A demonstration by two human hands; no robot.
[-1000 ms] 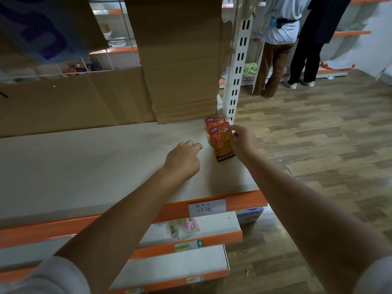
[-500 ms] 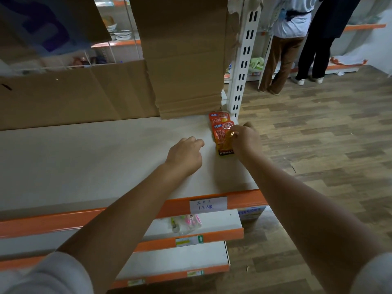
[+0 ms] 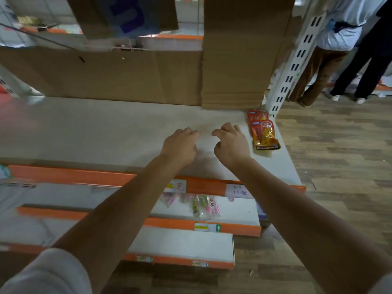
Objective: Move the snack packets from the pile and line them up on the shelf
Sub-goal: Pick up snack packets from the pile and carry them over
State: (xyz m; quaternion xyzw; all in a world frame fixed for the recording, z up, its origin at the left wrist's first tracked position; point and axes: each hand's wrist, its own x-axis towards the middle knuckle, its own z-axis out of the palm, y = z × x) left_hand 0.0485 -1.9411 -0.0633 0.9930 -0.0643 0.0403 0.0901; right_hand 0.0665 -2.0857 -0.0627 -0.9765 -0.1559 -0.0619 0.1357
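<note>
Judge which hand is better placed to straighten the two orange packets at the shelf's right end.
Right. The right hand hovers empty just beside the orange packets; the left hand is farther away, with the right hand between it and them.

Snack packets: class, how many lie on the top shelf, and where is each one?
2. The front snack packet lies near the shelf's right edge, beside the right hand. The rear snack packet lies behind it, partly overlapped, by the white upright. More could be hidden underneath.

The right grip (image 3: 230,143) lets go of the front packet (image 3: 265,135), which now lies flat on the shelf (image 3: 106,128), and sits empty, fingers loosely curled, close beside the left grip (image 3: 180,145)
</note>
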